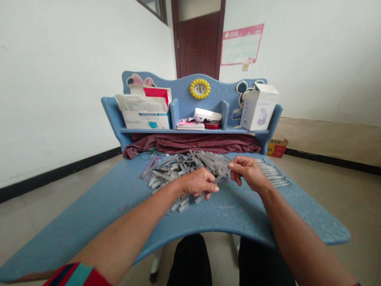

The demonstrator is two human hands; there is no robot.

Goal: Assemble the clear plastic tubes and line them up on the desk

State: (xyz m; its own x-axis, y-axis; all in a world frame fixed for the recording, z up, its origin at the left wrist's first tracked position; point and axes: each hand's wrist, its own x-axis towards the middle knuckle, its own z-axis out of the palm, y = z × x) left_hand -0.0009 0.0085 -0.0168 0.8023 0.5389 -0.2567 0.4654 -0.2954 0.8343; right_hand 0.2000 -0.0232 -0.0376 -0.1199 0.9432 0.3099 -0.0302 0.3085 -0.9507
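Its ends hidden by pinching fingers (236,167), a blurry translucent strip (222,175) slants between left hand (200,182) and right hand (248,171).

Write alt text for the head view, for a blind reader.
A person's left hand and right hand hold a slim translucent strip between them, above a blue desk with a heap of similar strips. A row of slim pieces lies at right; behind, a shelf holds a mask box and white carton.
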